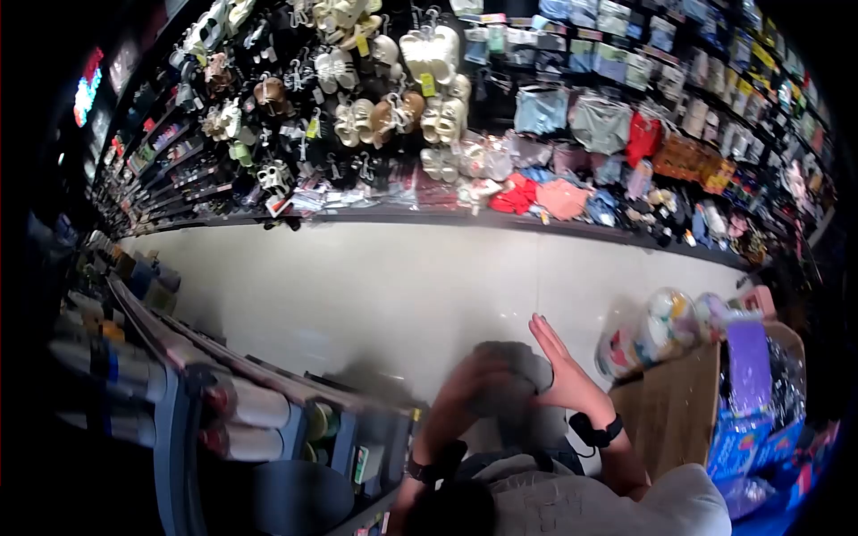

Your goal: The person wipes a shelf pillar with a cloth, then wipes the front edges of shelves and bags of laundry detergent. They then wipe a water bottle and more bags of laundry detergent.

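Observation:
My right hand (567, 375) is raised in front of my body with its fingers stretched out and the palm turned inward. A dark band (597, 431) circles that wrist. Facing it, my left hand (474, 380) is smeared by motion, and its fingers do not show clearly. It also has a dark band (438, 464) at the wrist. Between the two hands lies a blurred dark grey shape (518, 362); I cannot tell whether the left hand holds it. My light grey shirt (581, 500) fills the bottom of the view.
Ahead runs a wall display with hanging pale slippers (429, 58), packaged clothing (541, 109) and folded items on a low ledge (429, 219). Pale floor tiles (357, 277) lie before it. Shelving (179, 429) stands at left; a cardboard box (670, 411) and clear round containers (666, 323) are at right.

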Demonstrator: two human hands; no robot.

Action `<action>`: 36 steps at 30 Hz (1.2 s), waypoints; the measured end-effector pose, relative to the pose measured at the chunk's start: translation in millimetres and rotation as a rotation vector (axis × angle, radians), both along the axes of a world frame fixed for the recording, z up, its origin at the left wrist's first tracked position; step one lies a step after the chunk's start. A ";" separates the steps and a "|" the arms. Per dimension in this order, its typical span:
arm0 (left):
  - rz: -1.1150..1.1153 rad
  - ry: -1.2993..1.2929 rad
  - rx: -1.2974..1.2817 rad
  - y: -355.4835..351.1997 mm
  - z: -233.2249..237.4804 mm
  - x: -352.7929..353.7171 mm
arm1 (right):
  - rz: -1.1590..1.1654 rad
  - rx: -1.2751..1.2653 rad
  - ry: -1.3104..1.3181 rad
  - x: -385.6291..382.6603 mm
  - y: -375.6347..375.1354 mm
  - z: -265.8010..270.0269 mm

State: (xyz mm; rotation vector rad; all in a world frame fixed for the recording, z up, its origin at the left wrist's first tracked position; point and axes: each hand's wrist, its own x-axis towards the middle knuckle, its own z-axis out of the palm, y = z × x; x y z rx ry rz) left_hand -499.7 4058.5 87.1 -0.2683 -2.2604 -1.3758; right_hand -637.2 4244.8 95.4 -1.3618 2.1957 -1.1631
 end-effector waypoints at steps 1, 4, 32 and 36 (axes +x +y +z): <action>-0.006 0.011 0.014 -15.5 -1.5 -17.3 | 0.048 0.010 0.021 -19.9 -17.6 -4.7; -0.049 0.008 0.004 -67.7 -3.6 -62.3 | 0.172 -0.026 0.101 -74.3 -71.6 -13.8; 1.601 0.152 0.536 -617.6 -1.5 -17.7 | 0.083 -0.355 -0.707 -235.3 -830.1 -79.9; 1.726 0.105 0.547 -675.8 -12.3 17.8 | -0.157 -0.309 -1.168 -295.0 -877.2 -148.3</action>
